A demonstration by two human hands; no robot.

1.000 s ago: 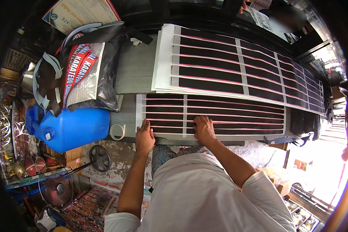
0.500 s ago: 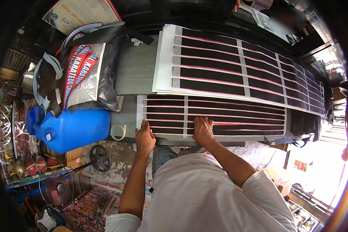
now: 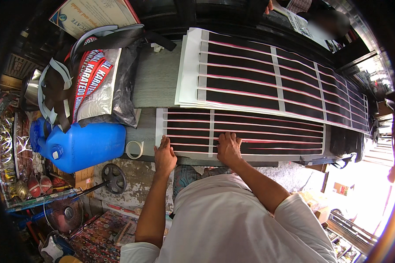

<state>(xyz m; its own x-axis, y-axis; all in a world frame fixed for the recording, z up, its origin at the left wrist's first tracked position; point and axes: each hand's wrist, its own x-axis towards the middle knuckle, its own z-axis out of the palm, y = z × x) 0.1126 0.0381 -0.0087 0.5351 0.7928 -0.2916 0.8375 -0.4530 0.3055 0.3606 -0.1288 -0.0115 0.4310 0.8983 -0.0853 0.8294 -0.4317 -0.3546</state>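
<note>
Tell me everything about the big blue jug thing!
The blue jug is a plastic canister lying on its side at the left end of the grey counter. It looks smooth and shiny, with a small white cap facing the lower left. A crinkly black and silver bag rests just above it, and a roll of tape sits right beside it. The left hand is close but does not touch it.

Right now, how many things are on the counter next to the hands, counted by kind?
Black striped sheets: 2, the near sheet under the left hand and right hand, and the far sheet.
Blue jugs: 1, the blue jug.
Tape rolls: 1, the tape roll.
Plastic bags: 1, the plastic bag.
Total: 5.
</note>
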